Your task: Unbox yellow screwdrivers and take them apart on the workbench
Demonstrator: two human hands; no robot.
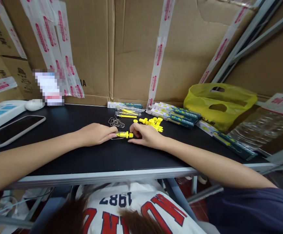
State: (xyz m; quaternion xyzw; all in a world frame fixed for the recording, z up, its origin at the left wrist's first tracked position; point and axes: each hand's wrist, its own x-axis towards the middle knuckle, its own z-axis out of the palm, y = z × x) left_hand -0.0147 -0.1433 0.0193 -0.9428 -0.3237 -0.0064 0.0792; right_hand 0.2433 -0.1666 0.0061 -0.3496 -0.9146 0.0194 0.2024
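My left hand (99, 134) grips the left part of a clear tube (120, 134) low over the black tabletop. The tube has yellow parts inside and a yellow cap (129, 135) on its right end, and a thin metal wire runs along its lower side. My right hand (146, 135) is curled around the cap end, thumb below and bent fingers above; its exact contact is partly hidden. Behind my left hand lies a small heap of bent metal wires (116, 122). Loose yellow plastic parts (153, 122) are piled just behind my right hand.
Clear tubes with yellow rods (128, 113) lie at the back before a thin box (125, 105). More printed boxes (173, 113) sit to the right, beside a yellow plastic bag (219, 104). A phone (15, 130) and power strip (4, 113) are left. Cardboard (131, 52) walls the back.
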